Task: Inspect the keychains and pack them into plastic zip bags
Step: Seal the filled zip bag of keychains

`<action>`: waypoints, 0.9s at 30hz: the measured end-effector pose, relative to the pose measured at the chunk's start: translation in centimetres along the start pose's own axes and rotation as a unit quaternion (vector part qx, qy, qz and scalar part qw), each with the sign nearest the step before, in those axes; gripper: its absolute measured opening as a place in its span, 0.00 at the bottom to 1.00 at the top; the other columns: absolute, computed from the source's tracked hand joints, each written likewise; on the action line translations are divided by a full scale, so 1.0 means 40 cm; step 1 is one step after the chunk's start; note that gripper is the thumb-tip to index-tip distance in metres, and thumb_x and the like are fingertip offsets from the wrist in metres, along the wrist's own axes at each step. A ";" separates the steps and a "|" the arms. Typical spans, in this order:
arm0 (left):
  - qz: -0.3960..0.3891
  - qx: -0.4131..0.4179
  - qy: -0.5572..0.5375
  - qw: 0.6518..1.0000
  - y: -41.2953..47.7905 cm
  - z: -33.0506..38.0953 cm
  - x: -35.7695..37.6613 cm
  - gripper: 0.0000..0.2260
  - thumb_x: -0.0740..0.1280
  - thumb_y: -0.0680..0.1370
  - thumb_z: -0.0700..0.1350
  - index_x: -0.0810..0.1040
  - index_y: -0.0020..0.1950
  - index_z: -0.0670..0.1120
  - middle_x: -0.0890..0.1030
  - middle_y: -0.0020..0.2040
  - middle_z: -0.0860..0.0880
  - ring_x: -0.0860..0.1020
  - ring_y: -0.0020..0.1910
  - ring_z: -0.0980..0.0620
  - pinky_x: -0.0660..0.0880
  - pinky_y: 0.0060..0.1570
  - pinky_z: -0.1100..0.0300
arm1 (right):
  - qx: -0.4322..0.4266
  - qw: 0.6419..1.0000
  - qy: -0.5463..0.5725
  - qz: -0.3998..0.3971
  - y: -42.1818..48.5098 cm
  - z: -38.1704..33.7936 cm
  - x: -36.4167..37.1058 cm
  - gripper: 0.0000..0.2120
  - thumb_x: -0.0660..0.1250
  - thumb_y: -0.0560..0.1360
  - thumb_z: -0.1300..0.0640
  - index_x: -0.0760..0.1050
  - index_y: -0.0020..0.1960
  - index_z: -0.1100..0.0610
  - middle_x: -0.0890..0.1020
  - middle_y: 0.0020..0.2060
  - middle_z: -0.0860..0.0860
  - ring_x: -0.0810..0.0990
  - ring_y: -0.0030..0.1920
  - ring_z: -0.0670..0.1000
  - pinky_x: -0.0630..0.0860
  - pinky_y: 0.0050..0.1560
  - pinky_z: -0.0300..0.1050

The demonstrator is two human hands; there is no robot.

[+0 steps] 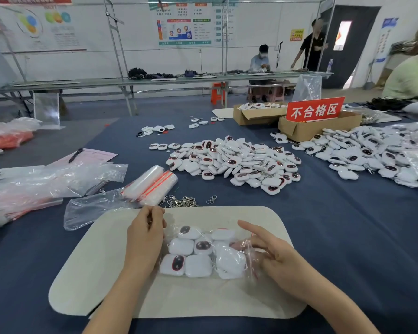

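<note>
A clear zip bag [204,253] holding several white keychains lies on the white mat [106,273] in front of me. My left hand [145,233] rests at the bag's left edge with its fingers curled, apparently pinching the plastic. My right hand [269,251] is at the bag's mouth on the right, thumb and fingers gripping the red-striped zip edge, index finger stretched out. A big pile of loose white keychains [234,161] lies behind the mat, a second pile [362,153] at the right.
A roll of unused zip bags [152,184] and loose metal clasps [184,201] lie just beyond the mat. Plastic bags, papers and a pen [75,155] sit at left. Cardboard boxes with a red sign [315,109] stand at back right. A person's sleeve [408,75] shows far right.
</note>
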State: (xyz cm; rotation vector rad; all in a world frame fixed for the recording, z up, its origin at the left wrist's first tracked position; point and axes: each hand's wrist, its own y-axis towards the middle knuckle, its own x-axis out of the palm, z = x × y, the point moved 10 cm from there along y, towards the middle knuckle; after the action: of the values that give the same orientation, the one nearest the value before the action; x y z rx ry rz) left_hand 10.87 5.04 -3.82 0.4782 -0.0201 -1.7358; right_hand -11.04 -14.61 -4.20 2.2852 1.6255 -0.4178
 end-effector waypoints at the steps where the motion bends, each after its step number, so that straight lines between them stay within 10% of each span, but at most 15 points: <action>1: -0.001 0.001 0.001 1.000 0.001 -0.001 0.001 0.11 0.60 0.83 0.48 0.78 0.43 0.53 0.81 0.37 0.54 0.78 0.35 0.47 0.76 0.41 0.48 | 0.002 1.000 -0.004 0.001 0.000 0.002 0.000 0.31 0.57 0.81 0.72 0.66 0.71 0.39 0.84 0.56 0.39 0.80 0.60 0.43 0.75 0.54 0.33; 9: -0.004 -0.001 -0.003 1.000 0.000 -0.003 0.002 0.11 0.60 0.83 0.48 0.78 0.43 0.53 0.81 0.37 0.54 0.77 0.34 0.49 0.75 0.40 0.50 | 0.016 1.000 0.004 0.021 0.001 0.027 0.005 0.39 0.57 0.79 0.73 0.70 0.67 0.28 0.81 0.60 0.37 0.85 0.52 0.48 0.78 0.47 0.38; 27: -0.006 -0.003 0.000 1.000 -0.004 0.001 0.004 0.11 0.60 0.82 0.48 0.78 0.43 0.52 0.81 0.37 0.56 0.77 0.35 0.52 0.72 0.38 0.55 | 0.048 0.992 0.070 0.097 0.010 0.052 0.000 0.31 0.74 0.72 0.67 0.73 0.62 0.35 0.78 0.49 0.49 0.79 0.41 0.46 0.78 0.43 0.38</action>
State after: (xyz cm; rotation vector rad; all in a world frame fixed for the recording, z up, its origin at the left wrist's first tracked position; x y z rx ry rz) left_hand 10.68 4.93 -3.88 0.4744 -0.0129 -1.7474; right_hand -10.80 -15.60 -6.06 2.5683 1.4527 -0.3011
